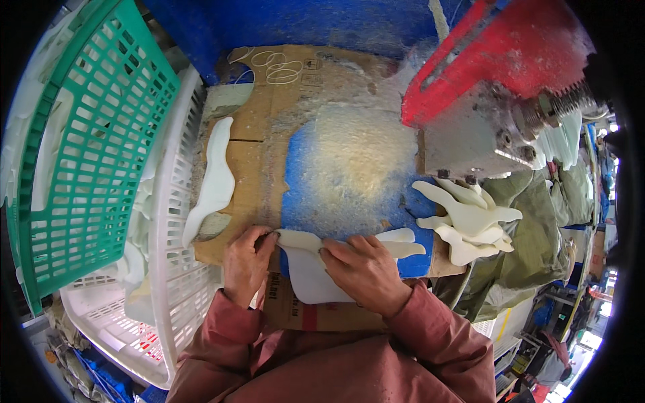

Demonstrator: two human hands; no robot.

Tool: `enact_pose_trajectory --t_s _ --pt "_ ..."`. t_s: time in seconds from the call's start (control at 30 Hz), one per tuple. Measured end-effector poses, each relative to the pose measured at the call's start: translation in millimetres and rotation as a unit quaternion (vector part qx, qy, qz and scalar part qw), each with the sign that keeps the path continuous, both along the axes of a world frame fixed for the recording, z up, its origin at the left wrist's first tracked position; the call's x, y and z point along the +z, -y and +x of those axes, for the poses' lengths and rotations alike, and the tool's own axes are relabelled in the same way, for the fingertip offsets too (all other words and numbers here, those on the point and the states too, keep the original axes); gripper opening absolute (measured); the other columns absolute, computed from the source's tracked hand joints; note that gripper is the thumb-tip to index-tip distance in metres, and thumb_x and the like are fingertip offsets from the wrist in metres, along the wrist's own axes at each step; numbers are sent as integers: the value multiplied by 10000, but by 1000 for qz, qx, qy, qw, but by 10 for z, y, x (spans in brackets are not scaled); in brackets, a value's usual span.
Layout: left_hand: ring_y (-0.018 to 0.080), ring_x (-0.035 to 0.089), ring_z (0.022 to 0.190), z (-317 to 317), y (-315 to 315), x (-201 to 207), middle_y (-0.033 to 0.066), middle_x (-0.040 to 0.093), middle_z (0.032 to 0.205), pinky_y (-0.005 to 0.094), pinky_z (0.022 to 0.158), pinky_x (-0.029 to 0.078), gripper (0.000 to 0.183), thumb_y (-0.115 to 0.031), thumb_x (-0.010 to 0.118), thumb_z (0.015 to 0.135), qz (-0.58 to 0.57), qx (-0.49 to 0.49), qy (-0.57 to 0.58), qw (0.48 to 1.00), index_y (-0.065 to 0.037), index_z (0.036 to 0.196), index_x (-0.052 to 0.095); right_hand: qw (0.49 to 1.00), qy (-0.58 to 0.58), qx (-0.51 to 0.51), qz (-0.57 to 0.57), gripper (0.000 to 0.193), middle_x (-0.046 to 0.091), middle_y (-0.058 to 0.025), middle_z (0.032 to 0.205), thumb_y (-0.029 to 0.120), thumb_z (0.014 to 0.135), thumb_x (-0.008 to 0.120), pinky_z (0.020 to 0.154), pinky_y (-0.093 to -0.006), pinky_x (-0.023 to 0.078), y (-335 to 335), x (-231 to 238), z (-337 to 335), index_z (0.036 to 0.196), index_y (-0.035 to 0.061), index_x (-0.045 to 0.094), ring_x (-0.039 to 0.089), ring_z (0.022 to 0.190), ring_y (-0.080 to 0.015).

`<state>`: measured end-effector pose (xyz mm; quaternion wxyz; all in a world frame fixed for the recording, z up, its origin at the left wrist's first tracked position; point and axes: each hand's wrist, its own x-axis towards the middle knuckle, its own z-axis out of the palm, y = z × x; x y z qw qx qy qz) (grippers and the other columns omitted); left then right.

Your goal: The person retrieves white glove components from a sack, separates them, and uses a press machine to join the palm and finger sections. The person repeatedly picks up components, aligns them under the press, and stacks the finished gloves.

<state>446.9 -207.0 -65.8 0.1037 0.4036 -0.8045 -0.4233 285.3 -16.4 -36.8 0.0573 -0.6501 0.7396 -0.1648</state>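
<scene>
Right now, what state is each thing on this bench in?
White sheet: flat at the bench edge, pinned by both hands.
Left hand: fingers pinch the sheet's corner.
Right hand: pressed flat on the sheet.
White pieces: stacked loosely beside the red machine.
Green crate: tilted on the white crate.
Cardboard: flat, dusty.
</scene>
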Motion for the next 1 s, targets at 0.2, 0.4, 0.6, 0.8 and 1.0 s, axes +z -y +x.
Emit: enact_pose_trajectory --t_s 0.2,0.4,0.6,0.8,1.0 --pt "365 705 839 -22 20 -19 199 706 940 425 751 553 159 -123 769 889 -30 -18 20 999 2 976 725 1000 -15 9 21 270 663 0 1153 153 819 682 802 -341 492 24 9 -1 1074 83 740 595 919 -193" --pt "389 697 871 -35 3 -9 194 694 966 452 757 550 174 -116 764 879 -68 -24 4 997 -24 1015 706 999 -34 24 22 256 639 -3 1087 135 830 658 817 -341 484 43 -8 8 1066 84 742 586 929 -201" --pt "416 681 914 -84 1 27 180 686 1006 483 778 541 150 -112 734 887 -149 -75 33 985 -36 1015 712 998 -45 34 34 237 621 -12 1033 139 835 653 841 -353 485 22 -17 -1 1047 73 735 582 941 -214" --pt "384 685 957 -139 -12 218 147 708 1051 460 810 547 184 -86 706 896 -181 -106 -5 978 -48 1074 736 997 -55 35 29 226 624 -14 1020 153 842 650 856 -350 492 24 -57 8 1032 68 737 589 960 -214" --pt "367 693 1005 -286 -210 238 138 727 1141 434 856 562 263 -97 734 884 -206 -195 -6 959 -67 1146 743 997 -70 36 19 222 628 -1 1004 167 845 651 859 -350 492 18 -93 22 1025 75 743 593 963 -208"
